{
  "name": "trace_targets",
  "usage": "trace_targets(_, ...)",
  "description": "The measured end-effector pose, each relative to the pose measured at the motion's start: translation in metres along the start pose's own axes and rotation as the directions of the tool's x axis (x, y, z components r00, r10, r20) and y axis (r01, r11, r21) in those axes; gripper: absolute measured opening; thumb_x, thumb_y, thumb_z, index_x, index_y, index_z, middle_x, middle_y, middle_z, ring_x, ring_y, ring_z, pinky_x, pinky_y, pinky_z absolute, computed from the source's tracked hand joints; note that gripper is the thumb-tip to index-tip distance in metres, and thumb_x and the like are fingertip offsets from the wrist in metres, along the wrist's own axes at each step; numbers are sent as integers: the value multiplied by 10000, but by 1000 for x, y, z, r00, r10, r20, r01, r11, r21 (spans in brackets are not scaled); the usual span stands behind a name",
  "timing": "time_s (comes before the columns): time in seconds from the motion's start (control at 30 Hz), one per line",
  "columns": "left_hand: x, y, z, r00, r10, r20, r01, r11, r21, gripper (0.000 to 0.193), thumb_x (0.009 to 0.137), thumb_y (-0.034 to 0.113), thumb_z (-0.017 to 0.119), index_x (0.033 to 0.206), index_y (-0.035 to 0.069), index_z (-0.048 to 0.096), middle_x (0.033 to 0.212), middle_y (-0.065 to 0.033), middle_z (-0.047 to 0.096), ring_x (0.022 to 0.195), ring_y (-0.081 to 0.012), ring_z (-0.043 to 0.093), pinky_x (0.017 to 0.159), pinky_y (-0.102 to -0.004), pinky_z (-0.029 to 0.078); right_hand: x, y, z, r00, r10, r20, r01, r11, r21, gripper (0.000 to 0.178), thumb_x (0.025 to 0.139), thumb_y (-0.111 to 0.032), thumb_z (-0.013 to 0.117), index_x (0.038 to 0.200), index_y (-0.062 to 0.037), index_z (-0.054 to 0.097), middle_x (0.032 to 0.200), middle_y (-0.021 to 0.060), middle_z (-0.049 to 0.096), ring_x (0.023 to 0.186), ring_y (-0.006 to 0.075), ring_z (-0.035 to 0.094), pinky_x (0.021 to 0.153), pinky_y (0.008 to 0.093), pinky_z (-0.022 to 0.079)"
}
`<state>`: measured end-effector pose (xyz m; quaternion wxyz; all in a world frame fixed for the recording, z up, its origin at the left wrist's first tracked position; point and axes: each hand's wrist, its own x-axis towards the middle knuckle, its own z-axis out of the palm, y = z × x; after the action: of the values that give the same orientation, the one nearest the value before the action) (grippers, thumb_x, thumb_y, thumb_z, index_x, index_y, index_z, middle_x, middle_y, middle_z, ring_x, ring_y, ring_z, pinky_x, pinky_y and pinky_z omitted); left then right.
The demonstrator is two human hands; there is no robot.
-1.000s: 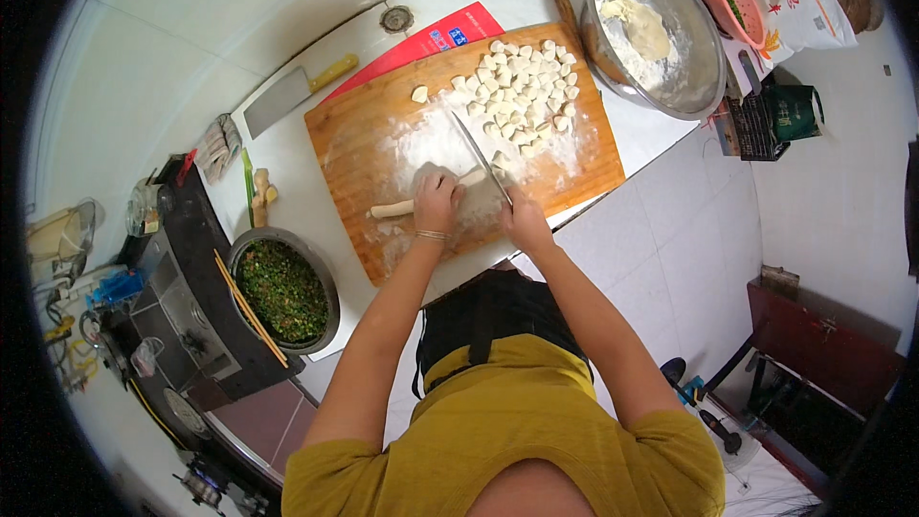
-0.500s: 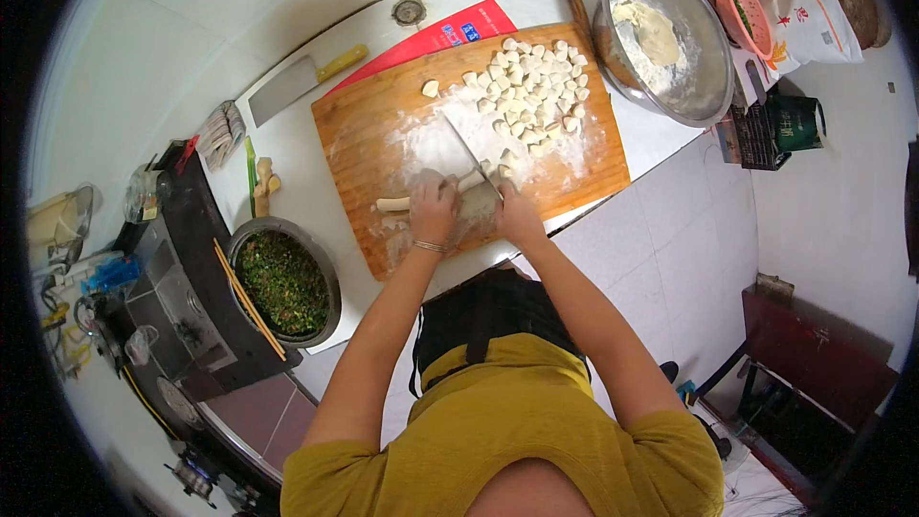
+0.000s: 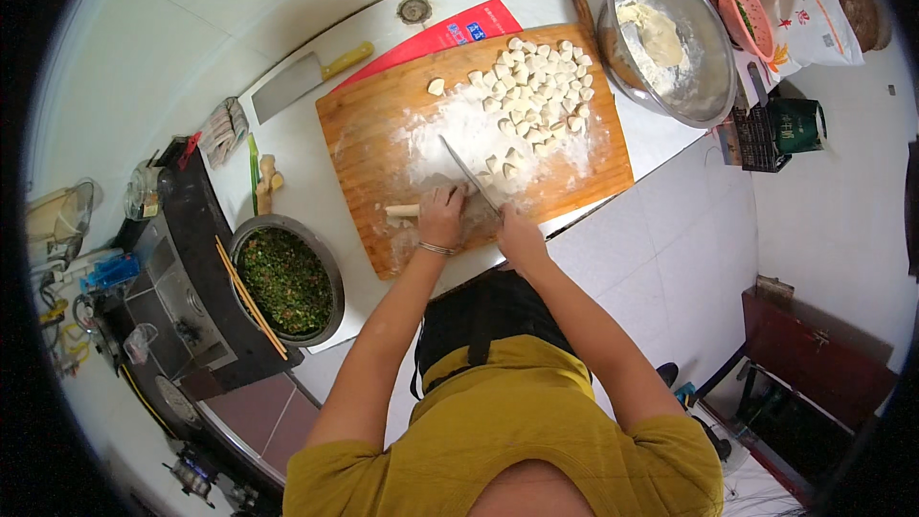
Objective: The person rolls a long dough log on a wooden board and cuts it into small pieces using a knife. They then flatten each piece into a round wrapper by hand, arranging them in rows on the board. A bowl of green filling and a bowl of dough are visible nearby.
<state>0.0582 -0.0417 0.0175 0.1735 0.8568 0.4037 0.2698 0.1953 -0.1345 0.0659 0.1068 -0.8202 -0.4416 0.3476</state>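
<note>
A floured wooden cutting board point(image 3: 364, 148) lies before me. My left hand point(image 3: 441, 217) presses down on a roll of white dough point(image 3: 402, 212), whose left end sticks out past my fingers. My right hand point(image 3: 522, 237) is closed round the handle of a knife point(image 3: 467, 170), its thin blade slanting away to the left just beside my left fingertips. Right of the blade sit a few freshly cut dough pieces point(image 3: 509, 171). Farther back on the board, many small dough pieces point(image 3: 536, 81) are spread in a cluster, and one lone piece point(image 3: 437, 86) lies to their left.
A steel bowl with dough and flour point(image 3: 713, 101) stands at the far right, by a pink basket point(image 3: 747, 14). At left are a bowl of chopped green filling point(image 3: 287, 278), chopsticks point(image 3: 251, 297), ginger point(image 3: 268, 182) and a cleaver point(image 3: 287, 86). A red packet point(image 3: 440, 38) lies behind the board.
The knife has drawn nearer to me, and one more cut piece shows to its right. My left hand has shifted slightly right along the dough roll.
</note>
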Motion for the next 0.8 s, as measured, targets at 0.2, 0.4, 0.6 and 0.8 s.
trace_targets(0.2, 8, -13, -10, 990, -129, 57, 132, 989, -62, 132, 757, 132, 678, 817, 61, 585, 850, -105, 535, 809, -316, 537, 698, -421, 439, 40, -15, -3, 994, -86, -62, 93, 988, 127, 234, 875, -126, 511, 1086, -29, 537, 793, 273, 621, 765, 477, 588, 672, 558, 443)
trace_targets(0.4, 11, -25, -5, 979, -190, 67, 197, 973, -117, 119, 762, 132, 690, 787, 56, 601, 797, -99, 544, 744, -318, 543, 669, -428, 439, 3, -20, -16, 974, -206, -90, 217, 967, 134, 200, 878, -128, 512, 1044, -19, 536, 737, 264, 615, 738, 469, 592, 663, 551, 446)
trace_targets(0.6, 11, -18, -15, 987, -160, 14, 160, 986, -42, 124, 769, 123, 672, 871, 59, 645, 882, -97, 579, 808, -303, 565, 695, -412, 444, 19, -14, 6, 995, -96, 21, 97, 993, -60, 235, 872, -121, 515, 1082, -18, 541, 781, 277, 619, 768, 471, 596, 678, 543, 461)
trace_targets(0.8, -19, -11, -24, 997, -74, -2, 73, 994, 84, 140, 799, 104, 627, 938, 86, 634, 915, -67, 582, 864, -269, 561, 748, -409, 432, 37, -23, -6, 963, -237, -128, 256, 951, 171, 212, 878, -124, 518, 1060, -19, 552, 771, 270, 619, 754, 471, 596, 668, 537, 461)
